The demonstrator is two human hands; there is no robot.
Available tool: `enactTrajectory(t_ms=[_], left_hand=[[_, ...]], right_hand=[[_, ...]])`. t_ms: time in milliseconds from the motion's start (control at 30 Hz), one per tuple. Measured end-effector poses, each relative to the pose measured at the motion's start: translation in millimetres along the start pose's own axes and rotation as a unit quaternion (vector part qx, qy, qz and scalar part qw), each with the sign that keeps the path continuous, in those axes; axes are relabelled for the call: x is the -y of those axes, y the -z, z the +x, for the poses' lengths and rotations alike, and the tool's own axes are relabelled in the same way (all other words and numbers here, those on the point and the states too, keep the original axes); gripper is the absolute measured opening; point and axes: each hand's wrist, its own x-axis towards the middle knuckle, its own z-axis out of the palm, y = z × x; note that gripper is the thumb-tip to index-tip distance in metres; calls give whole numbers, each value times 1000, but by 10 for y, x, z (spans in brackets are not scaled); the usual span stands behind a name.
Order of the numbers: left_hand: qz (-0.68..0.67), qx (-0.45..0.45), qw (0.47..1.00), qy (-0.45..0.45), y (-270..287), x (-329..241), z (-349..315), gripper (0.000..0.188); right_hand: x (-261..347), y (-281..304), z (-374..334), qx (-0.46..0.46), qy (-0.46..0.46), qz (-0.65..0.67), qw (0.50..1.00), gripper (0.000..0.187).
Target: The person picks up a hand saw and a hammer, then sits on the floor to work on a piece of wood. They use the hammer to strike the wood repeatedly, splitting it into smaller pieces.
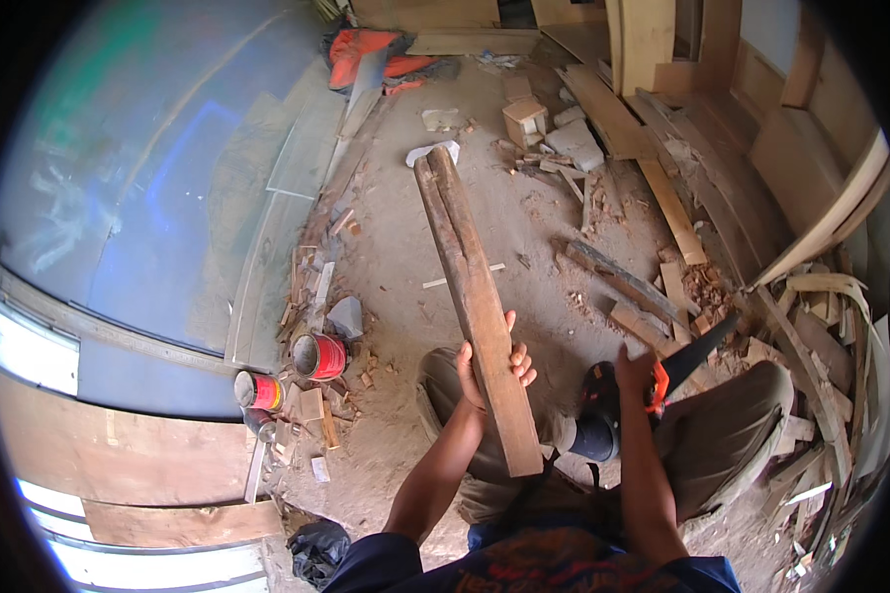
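Left hand grips 1 wooden beam; right hand grasps 1 orange-handled saw pointing toward the floor's right edge.

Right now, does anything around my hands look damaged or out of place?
Yes: the plank in your left hand has a long dark groove near its far end, perhaps a split. Wood scraps litter the floor.

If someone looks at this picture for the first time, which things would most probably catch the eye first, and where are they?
Probably the long wooden beam first, slanting across the centre, with the left hand gripping its lower part. Next might come the orange-handled saw in the right hand, at lower right. Two red cans also stand out on the floor, left of the beam.
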Motion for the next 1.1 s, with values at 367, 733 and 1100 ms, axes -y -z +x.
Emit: enactTrajectory(t_ms=[367,733,1100], left_hand=[[-206,132,962,119,-292,764,-8,89],[27,15,984,173,-393,836,177,120],[401,-257,880,11,-212,544,401,74]], right_hand=[[1993,1621,-660,366,131,611,689,37],[1913,2106,-752,283,99,630,716,28],[1886,2117,-886,227,89,719,651,26]])
